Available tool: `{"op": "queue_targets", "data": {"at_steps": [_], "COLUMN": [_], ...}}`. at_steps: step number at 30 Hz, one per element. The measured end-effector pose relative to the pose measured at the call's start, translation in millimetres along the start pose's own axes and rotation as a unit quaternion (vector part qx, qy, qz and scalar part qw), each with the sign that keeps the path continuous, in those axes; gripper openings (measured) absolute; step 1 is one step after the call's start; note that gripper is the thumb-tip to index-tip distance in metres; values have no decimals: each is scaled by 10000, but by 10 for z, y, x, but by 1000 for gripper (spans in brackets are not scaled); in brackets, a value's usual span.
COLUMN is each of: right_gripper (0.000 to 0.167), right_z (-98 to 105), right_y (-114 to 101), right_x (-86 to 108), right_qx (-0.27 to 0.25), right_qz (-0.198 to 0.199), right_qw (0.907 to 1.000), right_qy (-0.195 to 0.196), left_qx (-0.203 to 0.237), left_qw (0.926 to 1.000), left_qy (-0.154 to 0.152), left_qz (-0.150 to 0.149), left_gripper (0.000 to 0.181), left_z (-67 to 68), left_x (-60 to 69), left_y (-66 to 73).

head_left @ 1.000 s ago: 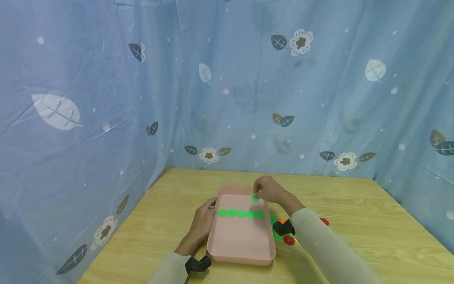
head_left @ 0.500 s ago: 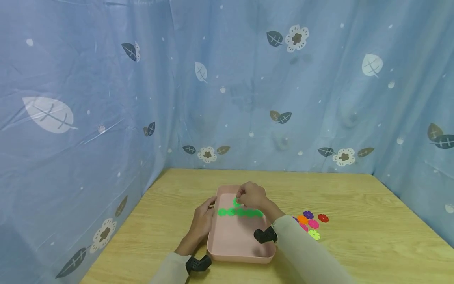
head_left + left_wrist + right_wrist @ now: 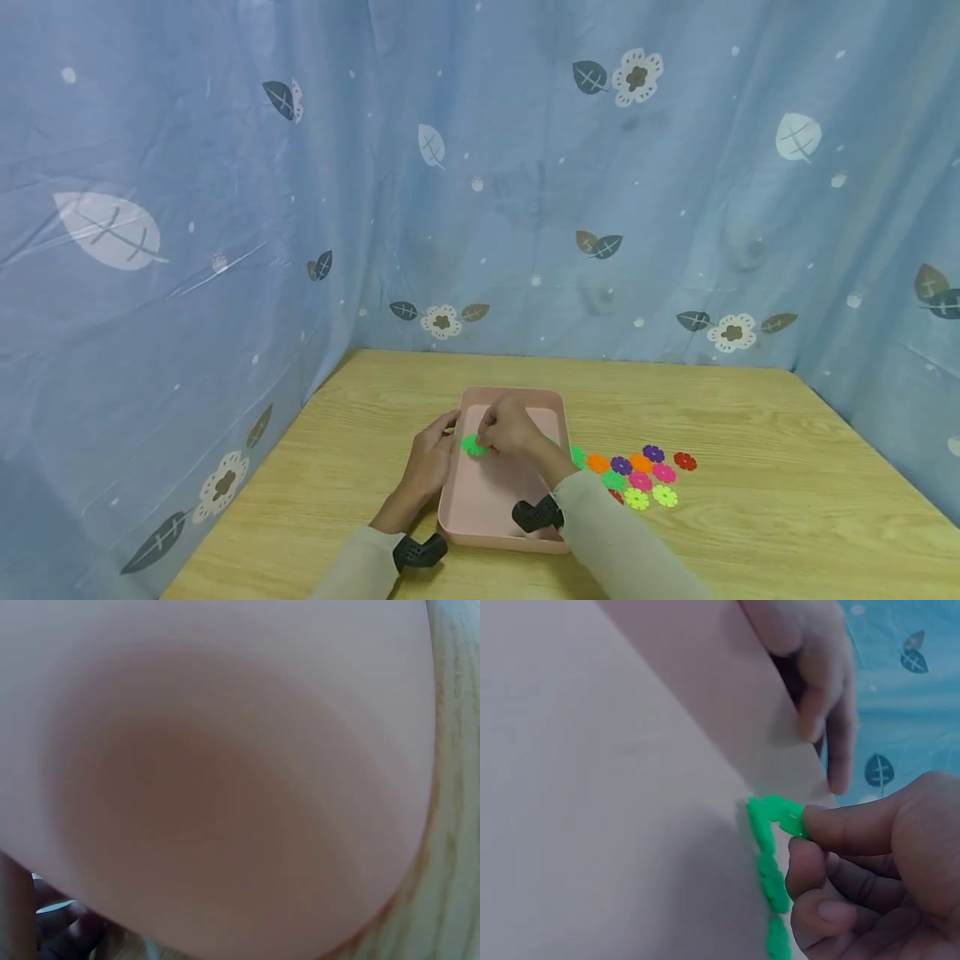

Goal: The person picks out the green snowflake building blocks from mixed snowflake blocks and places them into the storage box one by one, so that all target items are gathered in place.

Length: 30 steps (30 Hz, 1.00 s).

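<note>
A pink tray (image 3: 498, 508) lies on the table, its wall filling much of the left wrist view. My left hand (image 3: 429, 462) grips the tray's left wall, fingers outside it in the right wrist view. Inside the tray, my right hand (image 3: 513, 429) pinches a green flower-shaped piece (image 3: 791, 817) between thumb and forefinger, touching or just over the end of a row of green pieces (image 3: 773, 883) near the tray's left wall. In the head view the right hand hides most of that row.
Right of the tray lie several loose flower pieces: orange (image 3: 597, 463), purple (image 3: 653, 453), pink (image 3: 663, 473), red (image 3: 685, 461), yellow-green (image 3: 665, 497) and green (image 3: 613, 480). A blue patterned curtain (image 3: 517, 275) stands behind the wooden table (image 3: 750, 467).
My right hand has moved left and nearer across the tray, carrying the green piece from the far right corner to the row's left end. My left hand has stayed on the tray wall.
</note>
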State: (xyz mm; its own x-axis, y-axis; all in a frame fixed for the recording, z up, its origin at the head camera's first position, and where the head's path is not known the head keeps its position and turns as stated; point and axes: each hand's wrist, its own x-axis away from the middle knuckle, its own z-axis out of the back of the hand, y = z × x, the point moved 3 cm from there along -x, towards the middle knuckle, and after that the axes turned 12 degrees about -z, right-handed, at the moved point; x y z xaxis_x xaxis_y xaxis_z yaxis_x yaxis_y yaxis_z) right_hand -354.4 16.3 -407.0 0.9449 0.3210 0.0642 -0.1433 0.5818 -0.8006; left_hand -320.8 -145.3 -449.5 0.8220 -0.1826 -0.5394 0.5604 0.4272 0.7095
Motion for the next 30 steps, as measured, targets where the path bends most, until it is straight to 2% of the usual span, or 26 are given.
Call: {"op": "queue_targets", "data": {"at_steps": [8,16,25,30], "right_gripper": [13,18,22,24], "right_z": [-109,-143,-204,-198], "right_y": [56,57,57,41], "right_x": [-19,-14,-19,-30], "right_qx": [450,646,1014,1087], "right_qz": [-44,9,-13,-12], "right_qw": [9990,9978,9948,9940], "right_qy": [-64,-146,-36,66], "left_qx": [-69,-102,114,93], "left_qw": [10000,9999,9999,10000], "left_qy": [12,65,-68,-28], "left_qz": [26,-6,-29,-1], "left_gripper": [44,45,47,46], "left_z": [-14,-2,12,14], "left_x": [4,0,2,-9], "left_y": [-1,5,-6,1]}}
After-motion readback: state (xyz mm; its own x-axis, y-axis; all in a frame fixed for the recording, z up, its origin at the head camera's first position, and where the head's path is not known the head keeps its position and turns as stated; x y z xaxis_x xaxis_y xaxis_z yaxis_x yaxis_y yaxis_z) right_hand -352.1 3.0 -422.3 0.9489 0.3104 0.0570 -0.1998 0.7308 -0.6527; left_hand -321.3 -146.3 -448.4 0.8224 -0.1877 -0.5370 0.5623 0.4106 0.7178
